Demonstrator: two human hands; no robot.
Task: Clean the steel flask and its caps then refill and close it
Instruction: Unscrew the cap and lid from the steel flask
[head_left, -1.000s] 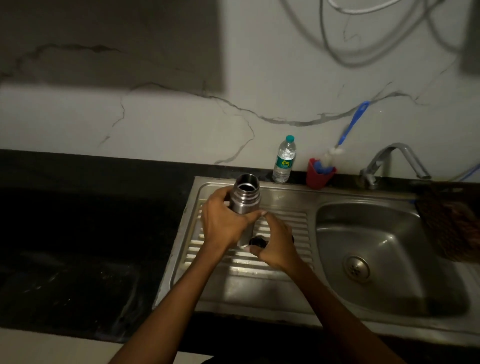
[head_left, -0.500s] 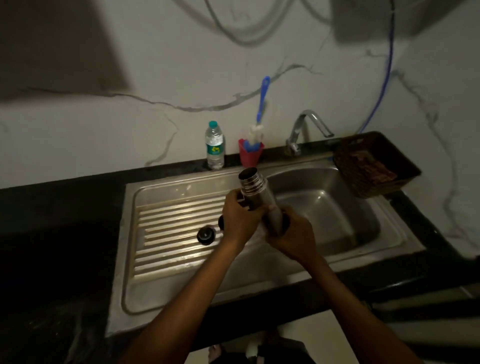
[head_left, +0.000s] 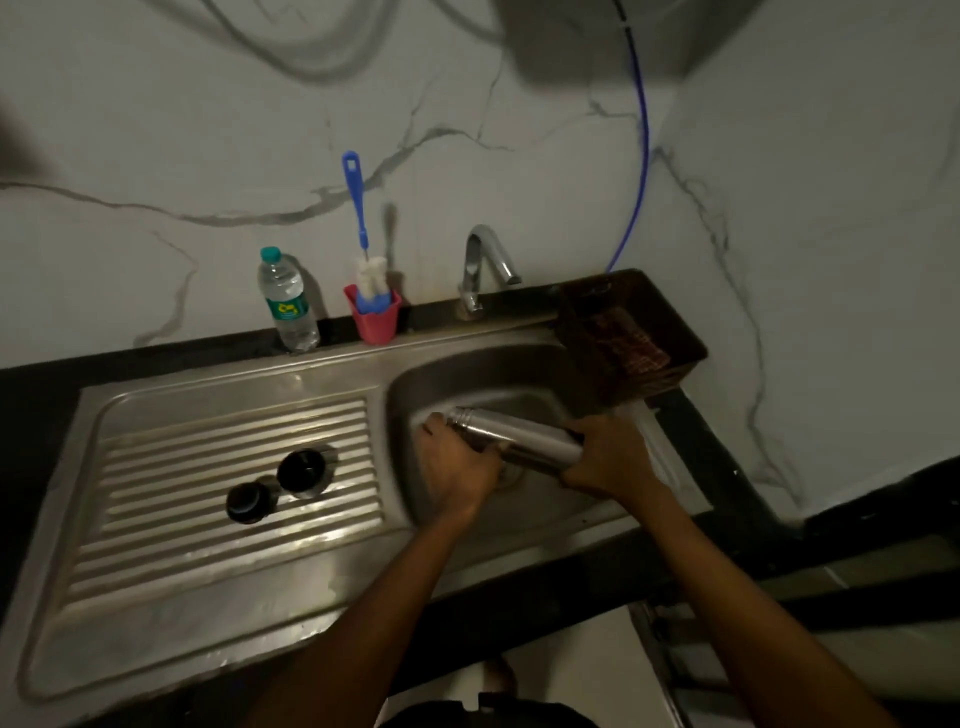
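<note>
Steel flask (head_left: 511, 436) lying over basin, gripped by both hands' fingers, mouth blurred, base hidden

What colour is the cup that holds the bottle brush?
The cup is pinkish red, seen in the head view, the only one.

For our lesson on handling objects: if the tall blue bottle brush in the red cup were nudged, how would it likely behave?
The brush would probably tip easily: its long handle rises far above the small cup and leans against the wall. It looks light, being thin. The white head may flex; I can't tell.
</note>
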